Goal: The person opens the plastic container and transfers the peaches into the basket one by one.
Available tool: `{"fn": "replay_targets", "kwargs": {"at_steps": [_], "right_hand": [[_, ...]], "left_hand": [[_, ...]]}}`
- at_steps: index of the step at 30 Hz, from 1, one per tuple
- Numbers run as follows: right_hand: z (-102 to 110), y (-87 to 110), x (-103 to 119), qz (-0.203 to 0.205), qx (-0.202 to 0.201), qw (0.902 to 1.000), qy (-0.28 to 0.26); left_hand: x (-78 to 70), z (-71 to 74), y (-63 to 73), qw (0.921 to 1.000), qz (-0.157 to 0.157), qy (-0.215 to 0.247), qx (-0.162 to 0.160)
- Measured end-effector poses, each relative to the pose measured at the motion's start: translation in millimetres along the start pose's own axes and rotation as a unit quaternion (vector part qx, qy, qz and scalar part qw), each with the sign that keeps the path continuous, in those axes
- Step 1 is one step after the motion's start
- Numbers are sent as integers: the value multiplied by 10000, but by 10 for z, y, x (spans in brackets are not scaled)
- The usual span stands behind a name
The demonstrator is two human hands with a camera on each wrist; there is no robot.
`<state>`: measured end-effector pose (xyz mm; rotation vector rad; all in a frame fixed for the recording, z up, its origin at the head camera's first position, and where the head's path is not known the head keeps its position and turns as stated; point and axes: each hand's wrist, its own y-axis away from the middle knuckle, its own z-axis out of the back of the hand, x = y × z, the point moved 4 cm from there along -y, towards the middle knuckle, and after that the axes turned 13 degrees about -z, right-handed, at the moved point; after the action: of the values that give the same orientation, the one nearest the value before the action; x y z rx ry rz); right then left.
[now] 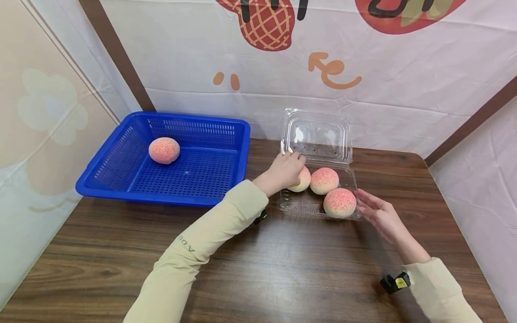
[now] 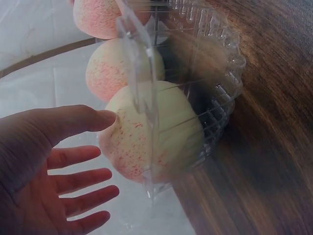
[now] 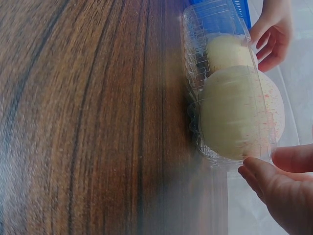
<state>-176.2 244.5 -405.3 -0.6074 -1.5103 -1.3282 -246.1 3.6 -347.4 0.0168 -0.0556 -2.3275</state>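
Observation:
A clear plastic clamshell box (image 1: 300, 207) lies with its lid (image 1: 317, 134) folded back. Inside are three pink-and-cream peaches: a left peach (image 2: 151, 132), a middle peach (image 1: 324, 181) and a front right peach (image 1: 340, 202). My left hand (image 1: 287, 169) is over the left peach. In the left wrist view its thumb tip meets that peach's side, while the other fingers (image 2: 88, 178) stay spread and nearly straight beside it. At the box's right end, my right hand (image 1: 381, 215) pinches the rim between thumb and fingers, as the right wrist view shows.
A blue plastic basket (image 1: 161, 197) stands on the left of the wooden table (image 1: 282, 269), with one peach (image 1: 164, 150) in it. Behind the table hangs a printed white cloth (image 1: 181, 54), close to the raised lid.

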Motion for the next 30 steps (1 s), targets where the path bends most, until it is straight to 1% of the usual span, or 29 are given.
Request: {"fn": "replay_targets", "kwargs": {"at_steps": [6,13,24,30], "right_hand": [[3,-1,-15,18,0,10000,-24],[5,5,-9,-41,-20,10000,11],[5,-8,-9,18,23,10000,-22],[4,-16,-12,70,47,9999,-82]], "left_hand": [[0,-69,-28,9998,-13,138,145],[-18,-95,-47,9995,-14,231,199],[-30,-134,-65,9988,-84,388,279],[-30,-172,-82,9979,-33,566,316]]}}
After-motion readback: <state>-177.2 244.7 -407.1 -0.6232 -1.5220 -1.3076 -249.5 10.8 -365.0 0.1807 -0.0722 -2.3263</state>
